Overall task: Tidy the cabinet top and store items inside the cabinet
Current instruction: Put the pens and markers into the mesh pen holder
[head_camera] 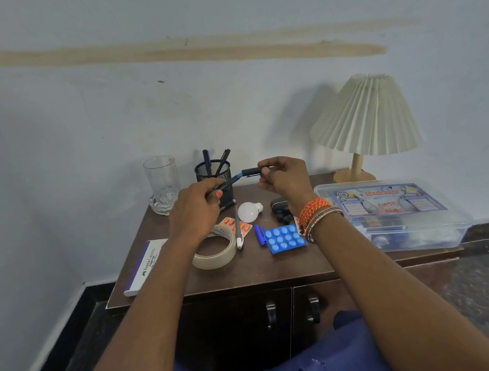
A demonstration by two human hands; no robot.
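Above the brown cabinet top point(277, 266) my left hand point(195, 211) grips a dark pen point(230, 182) by its barrel. My right hand point(285, 177) pinches the pen's black cap point(252, 171), which sits just off the pen's blue tip. Both hands hover in front of a black mesh pen holder point(213, 170) with several pens in it. On the top lie a tape roll point(214, 252), an orange pill strip point(243, 227), a white pen point(237, 231), a white bulb point(249, 211), a blue pen cap point(260, 235) and a blue pill strip point(285, 239).
A drinking glass point(162, 184) stands at the back left. A white Faber-Castell box point(145, 267) lies on the left edge. A clear first-aid box point(394, 213) overhangs the right side, behind it a pleated lamp point(364, 121). A dark earbud case point(279, 205) is mid-top. The cabinet doors point(271, 314) are closed.
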